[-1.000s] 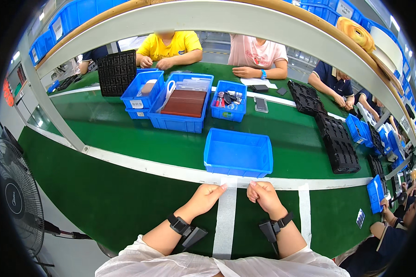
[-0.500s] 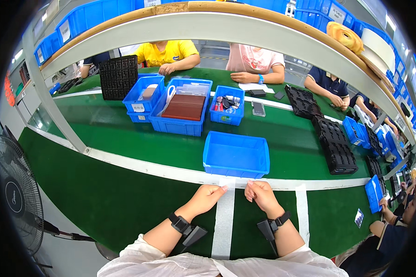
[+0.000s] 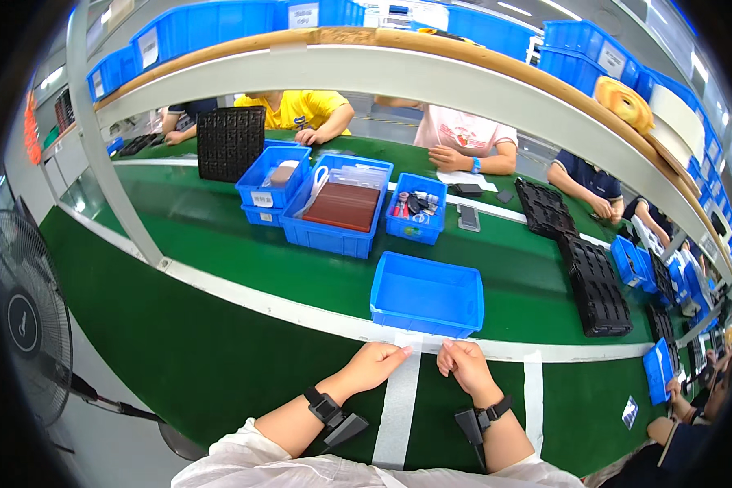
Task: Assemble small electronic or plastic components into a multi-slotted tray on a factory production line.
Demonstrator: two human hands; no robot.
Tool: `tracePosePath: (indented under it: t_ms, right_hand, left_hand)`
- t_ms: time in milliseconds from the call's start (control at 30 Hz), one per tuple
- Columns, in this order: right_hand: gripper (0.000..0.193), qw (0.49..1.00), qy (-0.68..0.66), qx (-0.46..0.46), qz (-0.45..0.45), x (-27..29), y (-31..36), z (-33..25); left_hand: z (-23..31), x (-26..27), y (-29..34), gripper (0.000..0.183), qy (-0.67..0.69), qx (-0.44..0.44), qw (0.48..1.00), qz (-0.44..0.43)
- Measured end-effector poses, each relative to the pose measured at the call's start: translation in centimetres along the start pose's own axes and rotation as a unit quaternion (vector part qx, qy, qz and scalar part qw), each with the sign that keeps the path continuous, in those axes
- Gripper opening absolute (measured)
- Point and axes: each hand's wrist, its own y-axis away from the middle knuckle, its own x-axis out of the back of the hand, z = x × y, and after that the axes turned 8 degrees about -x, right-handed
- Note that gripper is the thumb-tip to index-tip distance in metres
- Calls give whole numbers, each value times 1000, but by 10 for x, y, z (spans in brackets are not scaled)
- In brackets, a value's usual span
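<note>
My left hand (image 3: pixel 374 365) rests near the white edge strip, its fingers curled in and its thumb pointing right. A short gap away, my right hand (image 3: pixel 465 367) is loosely closed, fingers bent toward the palm. Neither hand shows anything in its grasp. Just beyond both hands stands a blue plastic bin (image 3: pixel 428 299) with nothing visible inside; I cannot tell whether my right fingertips touch the table. Black straps with dark blocks are on both my wrists.
Beyond the bin are a blue tub with a brown-red stack (image 3: pixel 342 206), a small blue bin of small items (image 3: pixel 416 209) and a grey phone-like device (image 3: pixel 468 217). Black trays (image 3: pixel 598 285) lie right. A shelf beam (image 3: pixel 366 65) crosses above. A fan (image 3: pixel 28 317) stands left. Co-workers sit opposite.
The whole scene sits lower and slightly right in the picture, as my head has tilted. My hands keep their closed pose by the bin. The person in pink has shifted an arm.
</note>
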Motion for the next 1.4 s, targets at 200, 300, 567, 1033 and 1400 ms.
tracePosePath:
  t_ms: [200, 300, 567, 1033, 1400]
  right_hand:
    - [41, 1000, 19, 1, 11, -1, 0, -5]
    - [41, 1000, 20, 9, 6, 1, -1, -6]
    - [41, 1000, 20, -2, 5, 1, -1, -1]
    - [40, 1000, 17, 0, 1, 0, -1, -3]
    - [39, 999, 34, -2, 5, -2, -1, -6]
  left_hand:
    - [-2, -1, -3, 45, -19, -2, 1000, 3]
    - [1, -1, -4, 45, -23, -1, 1000, 9]
    - [2, -2, -1, 44, -11, 16, 1000, 1]
    - [-1, -2, 0, 44, -24, 2, 1000, -1]
    - [1, -2, 0, 44, -33, -2, 999, 2]
